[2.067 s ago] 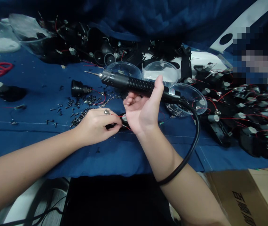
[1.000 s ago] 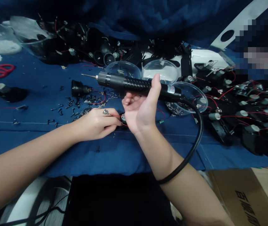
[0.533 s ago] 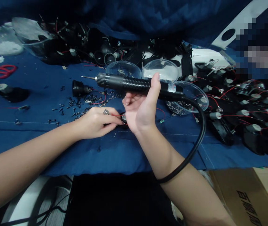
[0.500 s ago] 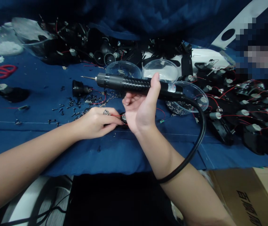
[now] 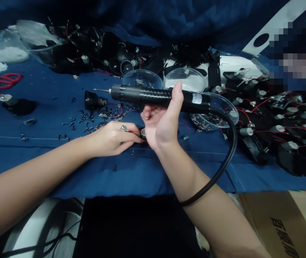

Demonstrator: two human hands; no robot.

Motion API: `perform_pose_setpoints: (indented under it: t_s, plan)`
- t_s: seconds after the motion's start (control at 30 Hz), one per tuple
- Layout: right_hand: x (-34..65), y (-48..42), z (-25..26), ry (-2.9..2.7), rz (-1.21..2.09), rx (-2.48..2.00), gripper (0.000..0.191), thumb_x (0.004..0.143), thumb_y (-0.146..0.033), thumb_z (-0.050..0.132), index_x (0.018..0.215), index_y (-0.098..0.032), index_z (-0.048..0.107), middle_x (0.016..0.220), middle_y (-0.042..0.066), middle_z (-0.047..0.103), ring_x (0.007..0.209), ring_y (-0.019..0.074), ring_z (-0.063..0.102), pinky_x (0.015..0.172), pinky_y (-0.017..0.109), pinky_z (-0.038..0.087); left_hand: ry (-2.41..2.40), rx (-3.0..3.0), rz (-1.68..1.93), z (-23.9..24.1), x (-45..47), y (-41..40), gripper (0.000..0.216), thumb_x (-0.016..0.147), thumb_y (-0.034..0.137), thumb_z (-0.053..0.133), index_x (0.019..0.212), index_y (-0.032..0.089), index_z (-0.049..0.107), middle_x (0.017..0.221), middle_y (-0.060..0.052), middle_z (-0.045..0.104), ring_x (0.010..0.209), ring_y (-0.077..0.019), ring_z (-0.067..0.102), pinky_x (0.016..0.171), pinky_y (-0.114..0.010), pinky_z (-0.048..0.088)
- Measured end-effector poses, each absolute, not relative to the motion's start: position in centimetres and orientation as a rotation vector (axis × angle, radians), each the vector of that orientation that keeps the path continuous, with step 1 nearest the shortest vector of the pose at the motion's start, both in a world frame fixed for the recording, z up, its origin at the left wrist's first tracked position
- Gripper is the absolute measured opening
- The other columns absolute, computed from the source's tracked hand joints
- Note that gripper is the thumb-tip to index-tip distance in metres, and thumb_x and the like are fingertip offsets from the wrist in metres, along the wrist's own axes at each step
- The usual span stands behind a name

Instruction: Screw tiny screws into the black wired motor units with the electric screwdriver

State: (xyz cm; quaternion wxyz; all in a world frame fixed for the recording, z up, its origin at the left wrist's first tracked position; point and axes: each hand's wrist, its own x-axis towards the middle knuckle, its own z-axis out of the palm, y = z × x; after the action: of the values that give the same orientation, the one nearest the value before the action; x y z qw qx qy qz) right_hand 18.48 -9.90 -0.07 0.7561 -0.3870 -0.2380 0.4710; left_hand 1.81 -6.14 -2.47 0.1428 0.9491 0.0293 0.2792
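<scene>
My right hand [image 5: 161,122] grips a black electric screwdriver [image 5: 153,96] held level above the blue cloth, its bit pointing left. The tool's black cable [image 5: 223,161] loops down past my right forearm. My left hand [image 5: 110,138] rests on the cloth with its fingers pinched on a small black part with a red wire [image 5: 142,134], which lies just under the heel of my right hand. A heap of small black screws [image 5: 88,122] is scattered just beyond my left hand.
Three clear plastic dishes [image 5: 187,80] stand behind the screwdriver. Several black parts with red wires [image 5: 282,125] crowd the right side, more black parts [image 5: 101,53] lie at the back. Red scissors [image 5: 6,79] lie far left. A cardboard box [image 5: 290,222] sits below right.
Both hands stay almost where they were. The screwdriver has levelled slightly and the view has shifted a little to the right.
</scene>
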Motion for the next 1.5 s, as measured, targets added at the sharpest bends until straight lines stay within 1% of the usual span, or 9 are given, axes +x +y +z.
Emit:
perform_pose_setpoints:
  t_s: [0.17,0.33,0.53,0.9,1.07,1.13,1.27,1.33,1.5]
  plan:
    - [18.4,-9.8,-0.2,-0.513,1.009,-0.864,0.053,0.097,-0.075,0.047,0.08,-0.025,0.054,0.061,-0.003,0.052,0.052,0.0139,0.053,0.045,0.028,0.044,0.058,2.751,0.794,-2.3,1.8,-6.0,0.025,0.098,0.011,0.06,0.106,0.02,0.081,0.105,-0.009,0.077,0.091,-0.016,0.077,0.081,-0.023,0.063]
    - [18.0,-10.0,0.1,-0.545,0.958,-0.876,0.06,0.098,-0.08,0.036,0.084,-0.024,0.054,0.063,-0.002,0.053,0.054,0.0133,0.053,0.045,0.027,0.043,0.066,2.685,0.809,-2.3,1.9,-5.9,0.023,0.097,0.011,0.061,0.102,0.02,0.081,0.099,-0.007,0.078,0.088,-0.0143,0.077,0.082,-0.021,0.063]
    - [17.7,-10.1,0.2,-0.555,0.912,-0.905,0.053,0.095,-0.075,0.051,0.079,-0.025,0.055,0.063,-0.002,0.055,0.053,0.0135,0.055,0.045,0.028,0.043,0.132,2.684,0.805,-2.2,2.0,-6.1,0.026,0.095,0.009,0.06,0.099,0.021,0.083,0.099,-0.005,0.079,0.087,-0.0146,0.078,0.081,-0.022,0.064]
    - [17.7,-10.4,0.9,-0.469,0.986,-0.937,0.056,0.09,-0.077,0.053,0.071,-0.024,0.054,0.062,-0.002,0.053,0.053,0.012,0.053,0.047,0.028,0.043,0.157,2.764,0.842,-2.5,2.0,-6.5,0.029,0.093,0.006,0.057,0.1,0.021,0.082,0.103,-0.006,0.077,0.089,-0.0151,0.077,0.079,-0.023,0.063]
    - [17.7,-10.4,0.7,-0.525,0.975,-0.933,0.057,0.092,-0.078,0.051,0.072,-0.025,0.052,0.061,-0.002,0.052,0.054,0.0126,0.051,0.047,0.028,0.042,0.096,2.819,0.698,-2.3,1.7,-6.3,0.023,0.095,0.017,0.06,0.105,0.02,0.081,0.107,-0.009,0.074,0.087,-0.0175,0.074,0.076,-0.027,0.062]
    - [17.7,-10.3,0.7,-0.541,0.976,-0.93,0.056,0.093,-0.078,0.05,0.073,-0.025,0.052,0.062,-0.002,0.052,0.054,0.0127,0.051,0.047,0.028,0.042,0.129,2.827,0.669,-2.3,1.8,-6.3,0.019,0.096,0.023,0.063,0.105,0.021,0.08,0.106,-0.009,0.074,0.089,-0.0192,0.073,0.078,-0.03,0.061]
    - [17.8,-10.3,0.6,-0.522,0.988,-0.907,0.056,0.096,-0.076,0.045,0.076,-0.024,0.053,0.063,-0.002,0.053,0.055,0.0125,0.051,0.047,0.028,0.042,0.217,2.66,0.746,-2.5,2.4,-6.3,0.014,0.097,0.026,0.069,0.092,0.023,0.081,0.094,-0.005,0.074,0.093,-0.0194,0.069,0.091,-0.034,0.058]
    - [17.9,-10.3,0.6,-0.526,0.99,-0.903,0.056,0.097,-0.076,0.043,0.077,-0.024,0.054,0.063,-0.003,0.053,0.055,0.0124,0.052,0.047,0.027,0.042,0.299,2.56,0.77,-2.6,2.7,-6.5,0.013,0.095,0.024,0.072,0.085,0.023,0.081,0.089,-0.003,0.074,0.091,-0.0187,0.067,0.091,-0.035,0.057]
    - [18.0,-10.1,0.5,-0.535,0.981,-0.919,0.06,0.097,-0.08,0.037,0.077,-0.025,0.052,0.062,-0.003,0.051,0.053,0.0124,0.049,0.045,0.027,0.04,0.554,2.413,0.741,-2.6,3.2,-7.6,0.01,0.086,0.019,0.075,0.08,0.023,0.082,0.085,-0.002,0.075,0.094,-0.0199,0.069,0.091,-0.036,0.057]
